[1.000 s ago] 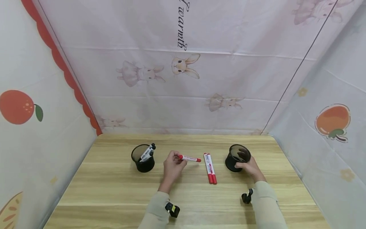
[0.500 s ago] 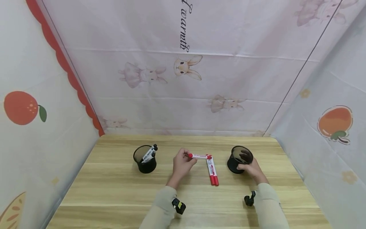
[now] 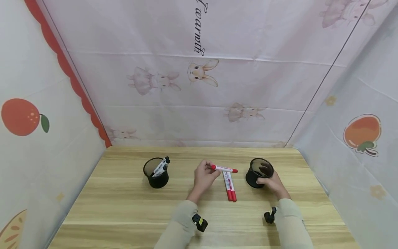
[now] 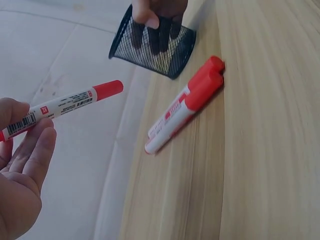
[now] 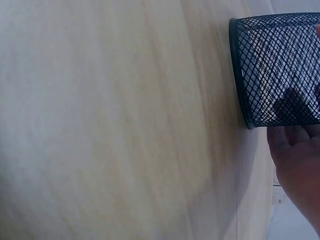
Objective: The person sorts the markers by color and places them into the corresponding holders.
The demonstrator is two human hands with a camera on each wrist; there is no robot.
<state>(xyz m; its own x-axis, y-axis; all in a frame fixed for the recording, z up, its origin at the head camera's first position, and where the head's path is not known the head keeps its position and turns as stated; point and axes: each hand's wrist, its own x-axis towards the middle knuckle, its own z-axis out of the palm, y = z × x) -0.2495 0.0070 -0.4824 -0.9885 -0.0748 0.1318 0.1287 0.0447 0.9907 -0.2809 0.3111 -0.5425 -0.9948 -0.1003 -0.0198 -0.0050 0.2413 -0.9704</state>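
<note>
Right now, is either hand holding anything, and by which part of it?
Yes: the left hand pinches a red marker near its barcode end; the right hand grips a mesh cup around its side.

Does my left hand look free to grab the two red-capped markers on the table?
Probably not yet: the left hand pinches another red-capped marker, though the lying pair is close by.

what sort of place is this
Probably a makeshift recording booth, though nothing beyond it shows. Printed sheets enclose the wood-grain table at the back and both sides, and a small black camera sits at each of the person's wrists.
</note>
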